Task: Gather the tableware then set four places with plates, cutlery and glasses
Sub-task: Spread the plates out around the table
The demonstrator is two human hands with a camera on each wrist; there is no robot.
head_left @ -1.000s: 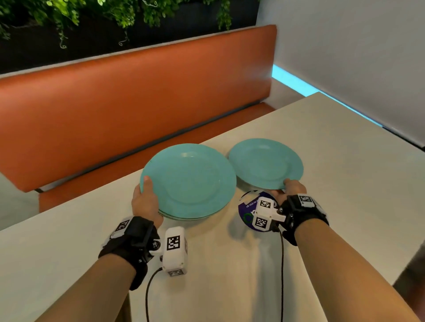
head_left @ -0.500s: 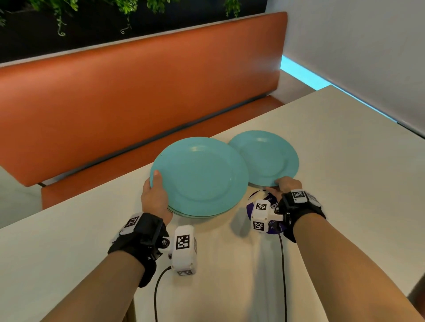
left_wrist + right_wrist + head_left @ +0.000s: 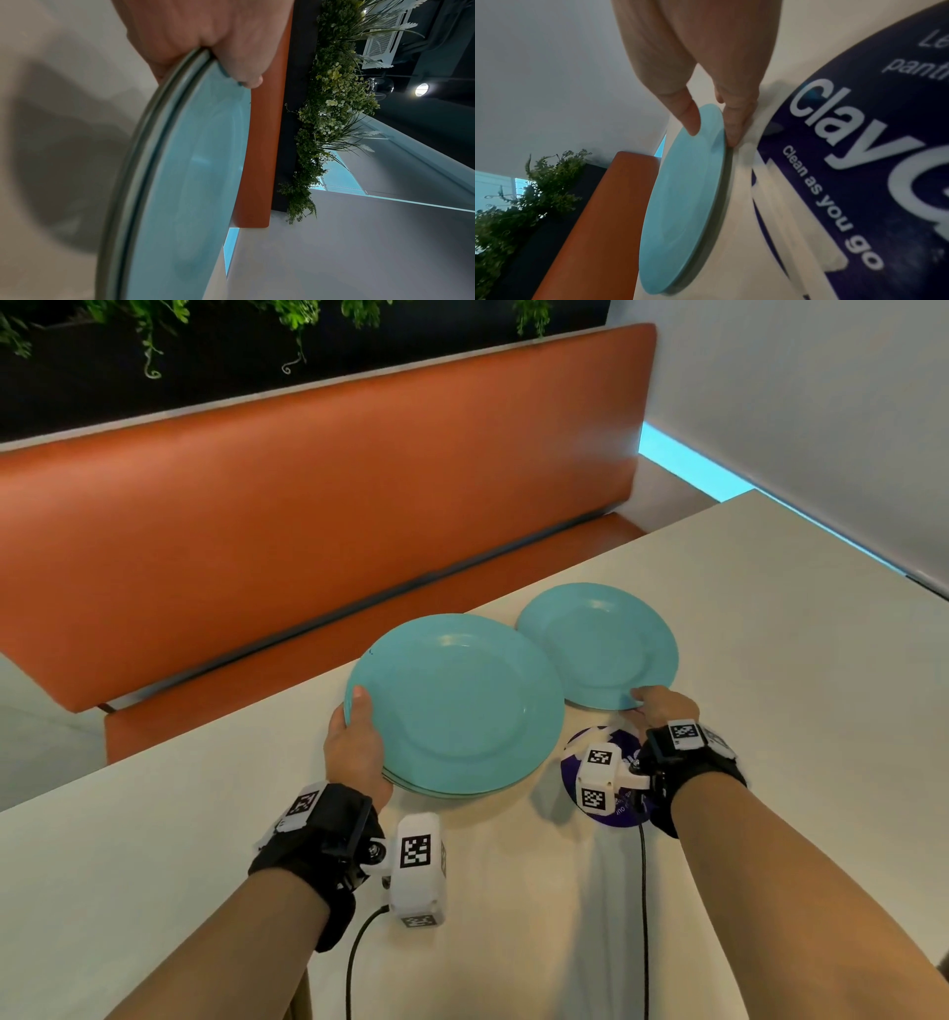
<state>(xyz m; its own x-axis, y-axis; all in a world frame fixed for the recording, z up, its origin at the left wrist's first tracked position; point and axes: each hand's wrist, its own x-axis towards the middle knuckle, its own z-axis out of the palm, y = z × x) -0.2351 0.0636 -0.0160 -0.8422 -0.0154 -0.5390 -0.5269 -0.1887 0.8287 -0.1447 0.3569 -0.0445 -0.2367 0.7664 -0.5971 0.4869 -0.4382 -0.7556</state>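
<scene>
left hand (image 3: 357, 752) is gripping the stack of teal plates (image 3: 462, 711) at its left rim, thumb lying on the top plate's face and fingers curling under the stack; the left wrist view is showing several rims nested together in that grip. the stack is sitting toward the far edge of the desk (image 3: 770, 660), its near-left side appearing raised off the surface (shadow underneath in the left wrist view, though contact at the far side is not visible). right hand (image 3: 662, 706) is pinching the near rim of the single teal plate (image 3: 598, 644), thumb on top, fingers underneath against the desk. that plate is lying just right of the stack, the stack's rim overlapping its left edge from the head view; cannot tell if they are touching. a round purple sticker (image 3: 611, 788) with white lettering is lying flat on the desk just near of the single plate, partly hidden under the right wrist camera. an orange bench (image 3: 308, 531) is running along the far side of the desk, with green foliage (image 3: 154, 320) hanging above its backrest and a grey wall (image 3: 821, 403) standing on the right.
</scene>
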